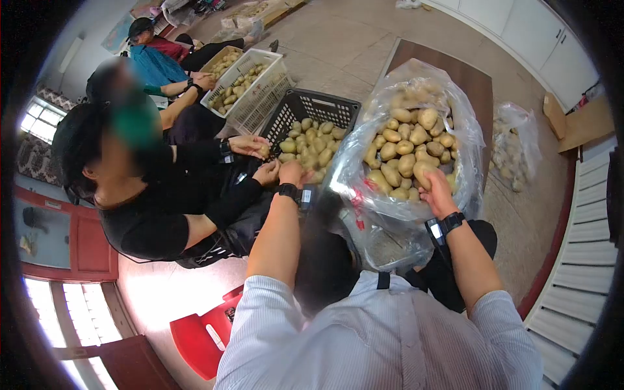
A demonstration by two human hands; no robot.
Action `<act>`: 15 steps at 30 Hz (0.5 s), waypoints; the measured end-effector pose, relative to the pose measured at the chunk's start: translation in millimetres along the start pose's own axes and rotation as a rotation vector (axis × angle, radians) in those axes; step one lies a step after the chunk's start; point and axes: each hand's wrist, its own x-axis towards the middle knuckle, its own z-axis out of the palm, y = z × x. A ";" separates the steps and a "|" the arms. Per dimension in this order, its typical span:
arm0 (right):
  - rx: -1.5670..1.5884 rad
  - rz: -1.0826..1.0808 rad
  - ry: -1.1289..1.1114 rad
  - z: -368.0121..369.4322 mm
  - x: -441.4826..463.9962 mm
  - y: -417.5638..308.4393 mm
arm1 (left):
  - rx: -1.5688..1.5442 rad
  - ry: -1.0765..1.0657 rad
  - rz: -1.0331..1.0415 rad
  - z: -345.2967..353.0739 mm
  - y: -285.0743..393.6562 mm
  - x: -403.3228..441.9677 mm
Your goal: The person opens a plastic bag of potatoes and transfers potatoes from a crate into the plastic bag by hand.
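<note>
A large clear plastic bag (471, 146) stands open in front of me, full of potatoes (405, 146). At its near right side my right hand (439, 195) has its fingers closed round a potato (424, 173). My left hand (292, 173) is over the near left edge of a black crate (320, 99) that holds more potatoes (315, 142). Its fingers point away from me, and what they hold, if anything, is too small and hidden to make out.
Left of me a co-worker's hands (250, 147) are at the black crate's left side. Beyond are a white crate (263, 88) of potatoes and other people. Another bag of potatoes (515, 146) lies on the floor at right. A red stool (198, 338) is at lower left.
</note>
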 end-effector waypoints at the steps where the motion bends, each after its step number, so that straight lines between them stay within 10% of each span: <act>1: 0.000 0.001 0.007 -1.2 3.2 2.5 | -0.285 0.061 -0.176 27.3 73.7 -48.4; 3: 0.134 0.075 -0.076 0.1 6.5 5.3 | -0.490 0.167 -0.289 69.2 175.2 -117.7; 15: 0.130 0.259 -0.399 40.1 -30.8 -25.9 | -0.246 -0.336 -0.213 147.0 236.9 -163.3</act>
